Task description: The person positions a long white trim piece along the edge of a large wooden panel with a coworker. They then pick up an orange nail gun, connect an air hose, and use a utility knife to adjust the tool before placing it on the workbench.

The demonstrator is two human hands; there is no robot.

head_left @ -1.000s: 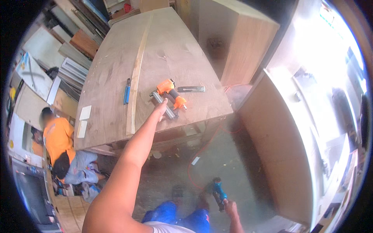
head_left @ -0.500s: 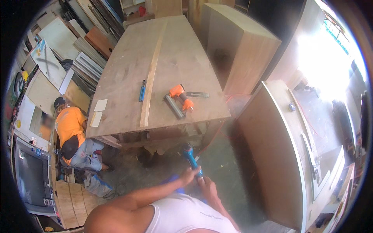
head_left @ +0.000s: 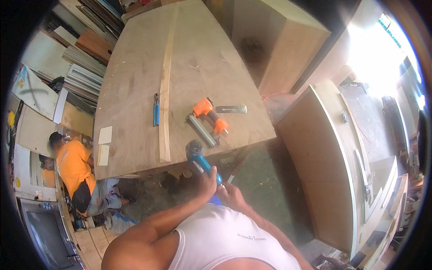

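Below table edge (head_left: 189, 164): blue power tool (head_left: 201, 161) in two-handed grip (left hand (head_left: 208, 181), right hand (head_left: 230, 194)).

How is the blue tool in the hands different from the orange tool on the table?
The blue power tool is held up in both hands, left hand and right hand; the orange nail gun lies untouched on the wooden table. The blue one has a dark round head; the orange one has a long grey bar along its side. Both are hand power tools.
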